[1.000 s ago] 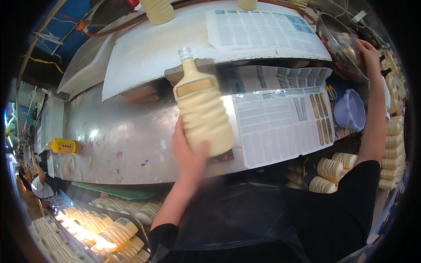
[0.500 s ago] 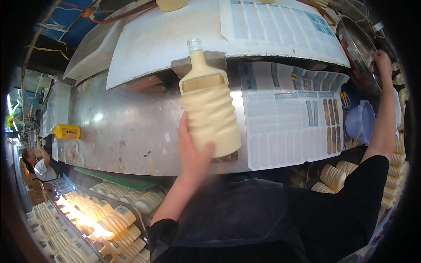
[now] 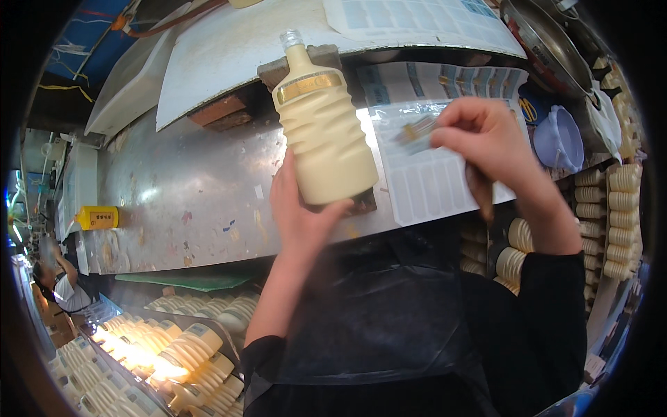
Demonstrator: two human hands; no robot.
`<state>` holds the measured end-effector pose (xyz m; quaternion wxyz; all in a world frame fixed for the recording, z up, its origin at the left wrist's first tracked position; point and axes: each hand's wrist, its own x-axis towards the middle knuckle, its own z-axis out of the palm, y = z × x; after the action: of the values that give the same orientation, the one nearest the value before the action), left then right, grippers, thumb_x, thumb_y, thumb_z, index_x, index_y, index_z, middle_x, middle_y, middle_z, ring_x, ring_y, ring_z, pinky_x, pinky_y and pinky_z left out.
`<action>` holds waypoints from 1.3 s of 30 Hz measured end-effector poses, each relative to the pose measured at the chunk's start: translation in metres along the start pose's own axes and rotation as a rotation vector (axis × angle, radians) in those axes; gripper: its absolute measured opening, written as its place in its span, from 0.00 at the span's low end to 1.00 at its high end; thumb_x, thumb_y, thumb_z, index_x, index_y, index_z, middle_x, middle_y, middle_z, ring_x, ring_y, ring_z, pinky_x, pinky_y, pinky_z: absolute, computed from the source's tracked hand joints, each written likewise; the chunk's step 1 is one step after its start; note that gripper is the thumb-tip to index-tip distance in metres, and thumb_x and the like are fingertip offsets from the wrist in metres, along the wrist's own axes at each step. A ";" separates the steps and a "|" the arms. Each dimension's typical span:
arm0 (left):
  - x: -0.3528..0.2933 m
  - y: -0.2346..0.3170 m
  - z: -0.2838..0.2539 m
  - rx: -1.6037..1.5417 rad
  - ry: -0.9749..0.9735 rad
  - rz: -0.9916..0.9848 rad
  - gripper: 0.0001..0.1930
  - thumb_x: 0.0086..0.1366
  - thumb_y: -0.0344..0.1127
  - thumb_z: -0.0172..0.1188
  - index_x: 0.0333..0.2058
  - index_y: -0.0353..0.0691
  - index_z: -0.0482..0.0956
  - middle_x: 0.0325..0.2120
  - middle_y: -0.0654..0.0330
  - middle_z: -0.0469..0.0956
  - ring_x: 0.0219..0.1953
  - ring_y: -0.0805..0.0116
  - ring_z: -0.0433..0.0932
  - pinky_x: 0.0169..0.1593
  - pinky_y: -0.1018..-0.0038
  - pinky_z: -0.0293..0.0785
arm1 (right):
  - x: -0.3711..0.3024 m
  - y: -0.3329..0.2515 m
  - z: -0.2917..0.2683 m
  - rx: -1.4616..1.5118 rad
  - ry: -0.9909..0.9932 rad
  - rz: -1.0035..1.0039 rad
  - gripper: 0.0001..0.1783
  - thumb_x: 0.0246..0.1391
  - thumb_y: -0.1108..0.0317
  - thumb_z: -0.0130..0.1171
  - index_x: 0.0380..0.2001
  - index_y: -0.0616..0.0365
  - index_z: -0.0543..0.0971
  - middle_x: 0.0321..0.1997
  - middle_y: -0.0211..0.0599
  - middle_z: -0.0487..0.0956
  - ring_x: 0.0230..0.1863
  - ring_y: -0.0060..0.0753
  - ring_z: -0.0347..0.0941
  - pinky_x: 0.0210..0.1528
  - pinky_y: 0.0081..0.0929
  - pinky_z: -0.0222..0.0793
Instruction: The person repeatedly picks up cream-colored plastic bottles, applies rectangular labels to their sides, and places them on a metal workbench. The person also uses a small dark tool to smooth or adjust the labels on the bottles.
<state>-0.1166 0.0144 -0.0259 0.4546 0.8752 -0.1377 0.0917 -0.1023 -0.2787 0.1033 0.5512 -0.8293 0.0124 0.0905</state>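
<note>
A cream-coloured bottle [image 3: 328, 147] with rippled sides, a gold band below its shoulder and a clear threaded neck lies on the bench, its neck end propped on a brown block [image 3: 274, 72]. My left hand [image 3: 299, 215] grips it at the base, fingers along its left side and thumb across the bottom edge. To the bottle's right, my right hand [image 3: 493, 139] pinches a small, see-through label [image 3: 418, 133] with a gold patch, blurred by motion. A brown, flat-looking tool [image 3: 480, 193] hangs below that palm; its grip is partly hidden.
Sheets of labels [image 3: 434, 184] lie beneath my right hand. A metal pan [image 3: 549, 42] and a lilac bucket [image 3: 559, 139] stand at the right. A yellow bottle [image 3: 97, 217] lies at the left. Racks of cream bottles [image 3: 191, 347] fill the lower left; a person [image 3: 69, 292] is beyond.
My right hand has come from the pan at the far right to above the label sheets and now holds a label and a brown tool. My left hand stays at the bottle's base.
</note>
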 end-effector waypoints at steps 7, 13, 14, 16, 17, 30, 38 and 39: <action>-0.002 0.017 -0.006 -0.346 -0.070 -0.063 0.54 0.45 0.37 0.72 0.70 0.33 0.54 0.59 0.44 0.68 0.64 0.48 0.66 0.68 0.56 0.62 | -0.025 0.020 0.111 0.842 0.127 0.181 0.07 0.57 0.69 0.68 0.31 0.62 0.84 0.24 0.27 0.81 0.15 0.12 0.67 0.18 0.14 0.59; -0.001 0.010 0.013 -0.496 0.092 -0.368 0.34 0.70 0.39 0.63 0.68 0.38 0.57 0.58 0.53 0.67 0.60 0.63 0.67 0.66 0.66 0.63 | -0.029 0.051 0.126 0.837 0.130 0.242 0.07 0.62 0.68 0.65 0.33 0.60 0.81 0.29 0.33 0.83 0.16 0.13 0.68 0.18 0.13 0.60; -0.002 0.012 0.013 -0.544 0.102 -0.374 0.32 0.71 0.38 0.62 0.67 0.38 0.58 0.57 0.54 0.67 0.60 0.64 0.67 0.66 0.67 0.63 | -0.027 0.056 0.126 0.824 0.122 0.229 0.07 0.63 0.68 0.64 0.34 0.60 0.80 0.32 0.36 0.85 0.15 0.13 0.68 0.17 0.13 0.61; -0.004 0.013 0.013 -0.639 0.121 -0.385 0.29 0.72 0.37 0.61 0.66 0.38 0.60 0.56 0.56 0.69 0.59 0.67 0.68 0.65 0.68 0.64 | -0.025 0.058 0.131 0.776 0.177 0.181 0.07 0.63 0.67 0.65 0.34 0.59 0.80 0.29 0.31 0.82 0.17 0.12 0.68 0.18 0.12 0.60; -0.004 0.013 0.013 -0.686 0.121 -0.394 0.29 0.71 0.37 0.61 0.65 0.38 0.60 0.57 0.54 0.67 0.60 0.64 0.68 0.65 0.67 0.65 | -0.023 0.059 0.133 0.752 0.203 0.158 0.07 0.63 0.67 0.65 0.34 0.59 0.80 0.28 0.29 0.81 0.17 0.12 0.68 0.19 0.12 0.60; -0.005 0.014 0.012 -0.937 0.162 -0.474 0.28 0.72 0.33 0.59 0.66 0.35 0.61 0.59 0.52 0.70 0.60 0.65 0.70 0.65 0.68 0.66 | -0.002 0.061 0.122 0.448 0.094 0.159 0.27 0.62 0.61 0.65 0.61 0.62 0.76 0.24 0.27 0.78 0.22 0.19 0.74 0.27 0.22 0.71; -0.005 0.012 0.013 -0.965 0.188 -0.476 0.27 0.71 0.27 0.58 0.65 0.33 0.62 0.58 0.52 0.72 0.58 0.66 0.72 0.62 0.68 0.70 | 0.002 0.064 0.124 0.312 0.111 0.126 0.30 0.57 0.58 0.69 0.60 0.63 0.79 0.23 0.28 0.78 0.23 0.18 0.75 0.30 0.22 0.72; -0.006 0.011 0.013 -0.972 0.190 -0.476 0.27 0.71 0.26 0.58 0.65 0.33 0.63 0.58 0.52 0.72 0.58 0.67 0.72 0.63 0.68 0.70 | 0.002 0.063 0.123 0.311 0.110 0.132 0.31 0.56 0.58 0.70 0.60 0.63 0.79 0.23 0.28 0.78 0.24 0.18 0.75 0.30 0.22 0.72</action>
<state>-0.1250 -0.0018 -0.0264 0.8250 0.5594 0.0792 -0.0089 -0.1252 -0.1904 -0.0007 0.6642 -0.7351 0.1110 0.0781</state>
